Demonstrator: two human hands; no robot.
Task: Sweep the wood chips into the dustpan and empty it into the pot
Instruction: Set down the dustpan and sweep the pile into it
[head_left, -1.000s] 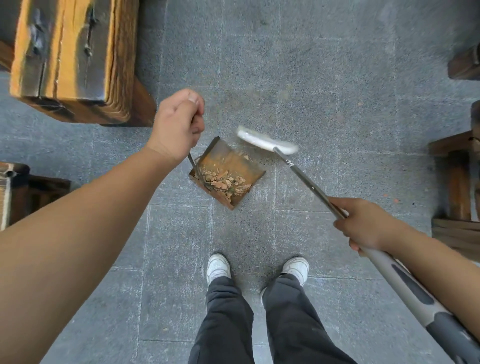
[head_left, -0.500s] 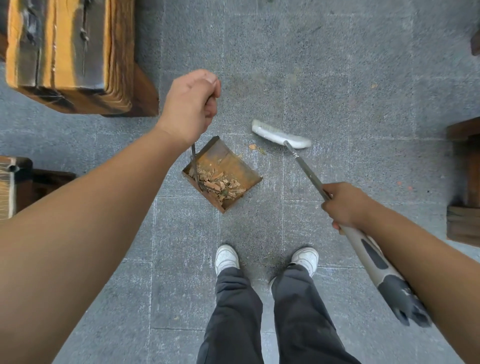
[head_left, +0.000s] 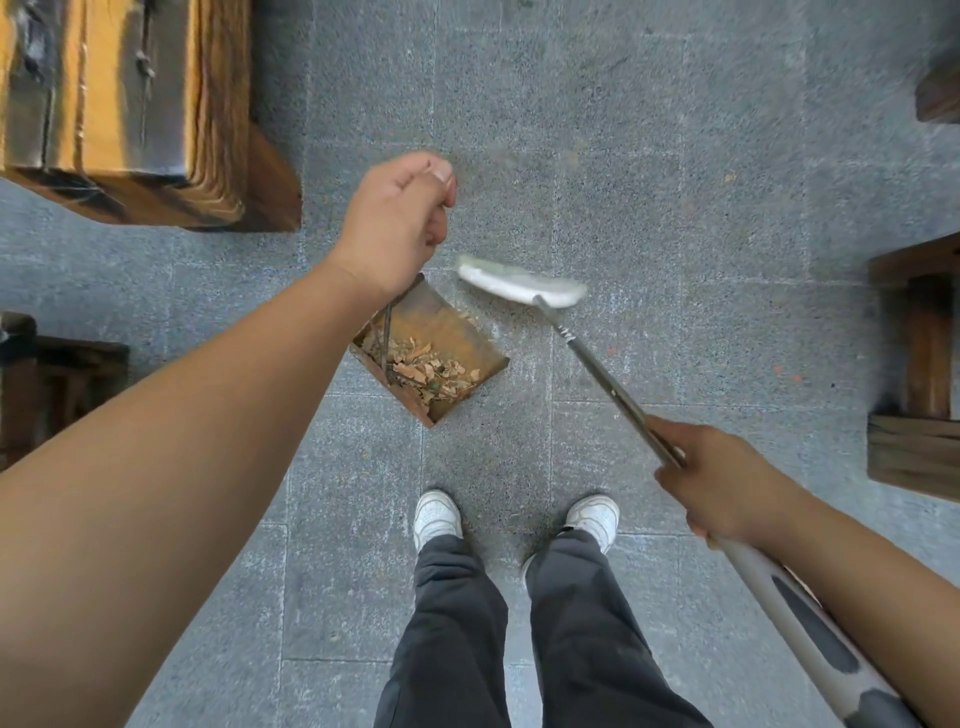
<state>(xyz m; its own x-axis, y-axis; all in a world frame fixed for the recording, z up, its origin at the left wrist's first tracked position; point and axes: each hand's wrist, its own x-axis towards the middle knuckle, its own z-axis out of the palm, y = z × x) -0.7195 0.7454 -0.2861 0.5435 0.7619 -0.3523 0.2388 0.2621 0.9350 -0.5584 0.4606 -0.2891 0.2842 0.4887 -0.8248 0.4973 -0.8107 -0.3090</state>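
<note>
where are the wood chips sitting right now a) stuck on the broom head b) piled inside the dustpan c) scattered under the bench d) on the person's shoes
b: the wood chips lie heaped at the closed back end of the rusty dustpan, whose thin handle the left hand holds, while the broom head sits just beyond its open edge.

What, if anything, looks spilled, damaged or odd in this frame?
Nothing is spilled: the wood chips lie inside the dustpan held by the left hand. The pan looks rusty brown, worn rather than broken. The broom head, held by the right hand, is motion-blurred. A few orange flecks remain on the paving.
</note>
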